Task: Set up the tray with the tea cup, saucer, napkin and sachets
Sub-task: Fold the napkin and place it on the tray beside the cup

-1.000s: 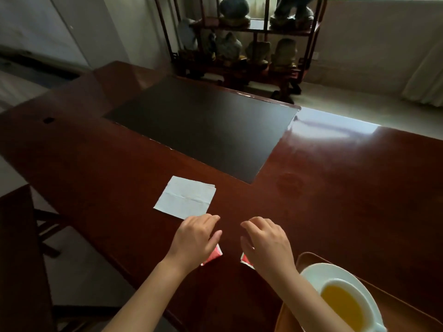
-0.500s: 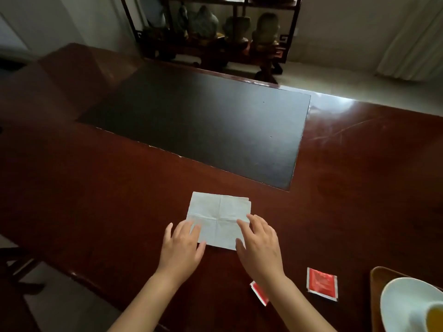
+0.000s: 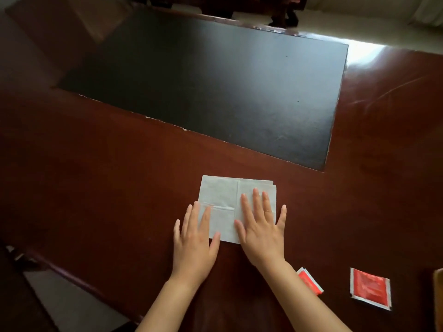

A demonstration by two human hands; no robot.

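A white folded napkin (image 3: pixel 224 202) lies flat on the dark red wooden table (image 3: pixel 96 188). My left hand (image 3: pixel 195 238) rests flat, fingers spread, on the napkin's near left corner. My right hand (image 3: pixel 261 224) lies flat with spread fingers on the napkin's right half. One red sachet (image 3: pixel 370 288) lies on the table at the lower right. A second red sachet (image 3: pixel 309 280) sits just right of my right forearm, partly hidden by it. A sliver of the wooden tray (image 3: pixel 438 295) shows at the right edge. The cup and saucer are out of view.
A large black mat (image 3: pixel 215 87) is set into the table beyond the napkin. The table's near edge runs diagonally at the lower left, with grey floor (image 3: pixel 72 305) below it. Dark furniture legs (image 3: pixel 285 15) stand beyond the far edge.
My hands left the sachets and moved forward onto the napkin, now pressed flat on it. The view tilted down and left, so the tray with the cup slid almost out of frame.
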